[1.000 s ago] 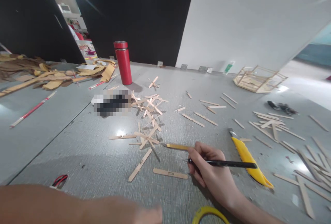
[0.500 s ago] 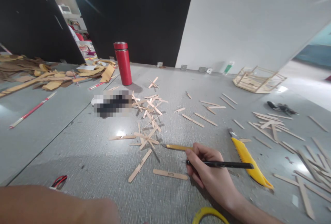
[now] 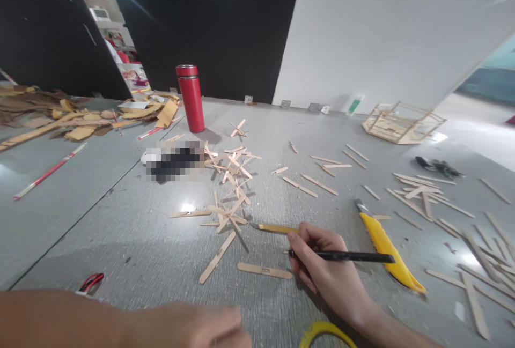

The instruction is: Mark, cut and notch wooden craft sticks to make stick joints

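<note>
So the right hand (image 3: 332, 281) had a slim black pen-like tool (image 3: 358, 256) pinched between thumb and fingers, tip poking left. Left hand (image 3: 205, 326) was by the near edge of the gray tabletop (image 3: 156, 254), fingers blurry, so I couldn't tell how its grip stood. A slotted wooden stick (image 3: 264, 271) lay flat just left of the right hand's fingers. A yellow-handled blade (image 3: 277, 228) sat right past them, and a yellow cutter (image 3: 374, 234) lay toward the right edge. Red flask (image 3: 191, 101) stood by the far edge, stick frame (image 3: 386, 132) near the far right corner.
</note>
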Motion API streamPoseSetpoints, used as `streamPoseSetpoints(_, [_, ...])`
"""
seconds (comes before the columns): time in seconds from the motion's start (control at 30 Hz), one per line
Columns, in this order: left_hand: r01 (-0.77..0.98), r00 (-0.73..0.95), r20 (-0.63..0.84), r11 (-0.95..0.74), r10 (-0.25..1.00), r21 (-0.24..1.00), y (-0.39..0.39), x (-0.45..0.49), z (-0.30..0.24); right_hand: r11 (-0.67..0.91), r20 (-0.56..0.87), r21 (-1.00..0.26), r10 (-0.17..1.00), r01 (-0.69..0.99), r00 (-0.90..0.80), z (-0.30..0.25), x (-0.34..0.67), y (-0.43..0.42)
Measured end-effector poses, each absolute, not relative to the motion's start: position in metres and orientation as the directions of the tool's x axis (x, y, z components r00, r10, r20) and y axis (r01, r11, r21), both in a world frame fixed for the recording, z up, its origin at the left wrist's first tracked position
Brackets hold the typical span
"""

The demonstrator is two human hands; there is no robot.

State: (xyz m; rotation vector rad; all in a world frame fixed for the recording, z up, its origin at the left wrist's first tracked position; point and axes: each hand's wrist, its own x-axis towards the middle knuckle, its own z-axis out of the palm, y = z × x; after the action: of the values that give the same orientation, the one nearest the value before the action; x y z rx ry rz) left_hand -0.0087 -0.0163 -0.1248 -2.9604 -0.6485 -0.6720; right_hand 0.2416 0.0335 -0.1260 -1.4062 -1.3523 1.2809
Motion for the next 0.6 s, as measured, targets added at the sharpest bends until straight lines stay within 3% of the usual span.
streamPoseSetpoints(0.07, [0.373,0.858,0.388,-0.928,0.336,-0.021,-0.004,0.001,-0.118,-0.121,-0.138,-0.974,0.988,0.192,-0.074,-0.126,0.241,0.034])
streamPoseSetpoints(0.1, [0.405,0.877,0.320,-0.909,0.358,-0.095,0.003,0.005,-0.116,-0.120,-0.137,-0.974,0.988,0.191,-0.074,-0.126,0.241,0.034])
streamPoseSetpoints(0.2, [0.519,0.850,0.167,-0.850,0.501,-0.093,0.019,0.011,-0.114,-0.118,-0.134,-0.975,0.988,0.190,-0.077,-0.125,0.241,0.033])
streamPoseSetpoints(0.4, [0.544,0.838,0.000,-0.836,0.546,0.074,0.025,0.011,-0.107,-0.124,-0.142,-0.976,0.986,0.181,-0.087,-0.124,0.239,0.032])
streamPoseSetpoints(0.6, [0.545,0.819,0.031,-0.794,0.573,0.270,0.027,0.008,-0.109,-0.127,-0.146,-0.977,0.984,0.171,-0.103,-0.126,0.240,0.032])
